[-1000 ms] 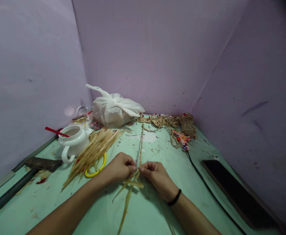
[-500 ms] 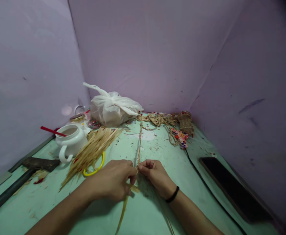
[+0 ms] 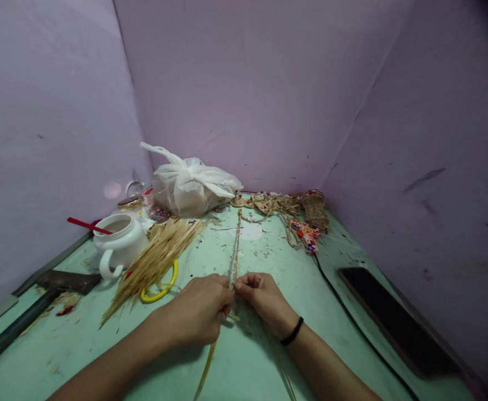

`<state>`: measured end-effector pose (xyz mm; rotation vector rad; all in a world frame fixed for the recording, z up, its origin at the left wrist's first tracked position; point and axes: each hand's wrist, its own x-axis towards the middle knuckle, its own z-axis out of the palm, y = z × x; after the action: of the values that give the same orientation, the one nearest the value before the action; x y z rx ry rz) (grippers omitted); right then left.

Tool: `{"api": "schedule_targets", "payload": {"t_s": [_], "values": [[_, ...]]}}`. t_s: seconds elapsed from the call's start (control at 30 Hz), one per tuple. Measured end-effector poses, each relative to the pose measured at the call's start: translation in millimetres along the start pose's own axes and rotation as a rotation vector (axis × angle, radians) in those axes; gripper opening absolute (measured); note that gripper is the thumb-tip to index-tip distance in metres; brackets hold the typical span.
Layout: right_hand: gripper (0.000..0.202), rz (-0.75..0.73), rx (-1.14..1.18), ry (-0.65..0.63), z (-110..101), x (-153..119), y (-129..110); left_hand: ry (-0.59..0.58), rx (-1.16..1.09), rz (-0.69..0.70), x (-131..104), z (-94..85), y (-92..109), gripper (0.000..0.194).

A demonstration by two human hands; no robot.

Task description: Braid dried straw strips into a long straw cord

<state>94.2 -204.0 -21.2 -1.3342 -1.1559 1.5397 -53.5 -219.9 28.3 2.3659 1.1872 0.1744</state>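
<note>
A thin braided straw cord (image 3: 238, 245) runs down the middle of the green table toward me. Its near end is pinched between the thumb and index finger of my right hand (image 3: 264, 301), which wears a black wristband. My left hand (image 3: 202, 309) is closed right beside it, fingers curled on the straw strands at the cord's working end. One loose flat strand (image 3: 206, 370) trails from under my left hand to the front edge, and thin strands (image 3: 286, 379) pass beneath my right wrist. The exact grip of the left fingertips is hidden.
Left of my hands lie a bundle of dry straw (image 3: 156, 262), yellow-handled scissors (image 3: 160, 295), a white pot (image 3: 121, 242) and a dark-handled hatchet (image 3: 68, 281). A tied plastic bag (image 3: 194, 186) and braided pieces (image 3: 269, 203) sit behind. A patterned glue gun (image 3: 306, 234) and black phone (image 3: 394, 320) are rightward.
My left hand has curled its fingers in tighter, covering part of the loose strand seen beneath it before. My right hand keeps its pinch almost unmoved.
</note>
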Motion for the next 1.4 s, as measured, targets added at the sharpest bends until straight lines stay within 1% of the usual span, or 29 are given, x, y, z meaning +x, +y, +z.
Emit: {"api": "schedule_targets", "payload": {"t_s": [0.07, 0.13, 0.17, 0.23, 0.33, 0.4, 0.53, 0.6, 0.67, 0.73, 0.8, 0.93, 1.07, 1.17, 1.3, 1.4], "values": [[0.012, -0.012, -0.01, -0.008, -0.3, 0.7, 1.5, -0.059, -0.313, -0.067, 3.3, -2.6, -4.0, 0.004], [0.011, -0.024, -0.021, -0.008, -0.5, 1.6, 2.4, -0.116, -0.614, -0.158, 7.7, -4.4, -9.4, 0.009], [0.01, -0.026, -0.024, -0.004, -0.4, 2.0, 2.4, -0.127, -0.719, -0.209, 10.4, -4.3, -12.6, 0.014], [0.008, -0.023, -0.015, 0.002, 0.1, 2.5, 1.8, -0.095, -0.816, -0.313, 16.2, -1.6, -19.5, 0.019], [0.01, -0.017, 0.029, -0.014, 1.0, 2.0, 0.1, -0.012, -0.791, -0.432, 23.2, 6.2, -28.5, 0.018], [0.012, -0.022, 0.052, -0.027, 1.1, 1.3, -0.8, 0.017, -0.756, -0.453, 25.7, 10.9, -32.0, 0.015], [0.014, -0.025, 0.051, -0.024, 0.3, 0.2, -0.6, 0.06, -0.731, -0.426, 27.5, 14.9, -32.1, 0.015], [0.015, -0.024, 0.045, -0.026, -0.1, 0.3, -0.1, 0.137, -0.658, -0.381, 27.6, 14.6, -29.4, 0.015], [0.015, -0.029, 0.049, -0.031, -0.2, 0.4, 0.1, 0.221, -0.548, -0.317, 26.8, 13.4, -25.7, 0.01], [0.015, -0.03, 0.056, -0.034, -0.1, 0.4, -0.1, 0.259, -0.474, -0.274, 25.1, 11.9, -22.4, 0.008], [0.016, -0.025, 0.058, -0.033, -0.1, 0.0, -0.8, 0.237, -0.462, -0.278, 23.3, 11.0, -20.2, 0.013], [0.017, -0.017, 0.041, -0.028, -0.6, -1.0, -2.0, 0.15, -0.544, -0.317, 22.7, 12.9, -18.8, 0.016], [0.017, -0.031, 0.046, -0.025, -0.6, -0.7, -1.2, 0.154, -0.703, -0.427, 26.4, 16.1, -17.8, 0.01], [0.017, -0.036, 0.053, -0.02, -0.1, 0.3, 0.1, 0.117, -0.793, -0.522, 27.9, 15.9, -17.7, 0.011], [0.016, -0.042, 0.039, -0.008, 0.1, 1.0, 1.2, 0.042, -0.858, -0.575, 27.0, 14.0, -19.8, 0.014], [0.014, -0.054, 0.038, 0.012, 0.3, 1.0, 1.9, 0.018, -0.92, -0.596, 27.3, 13.9, -20.9, 0.014]]}}
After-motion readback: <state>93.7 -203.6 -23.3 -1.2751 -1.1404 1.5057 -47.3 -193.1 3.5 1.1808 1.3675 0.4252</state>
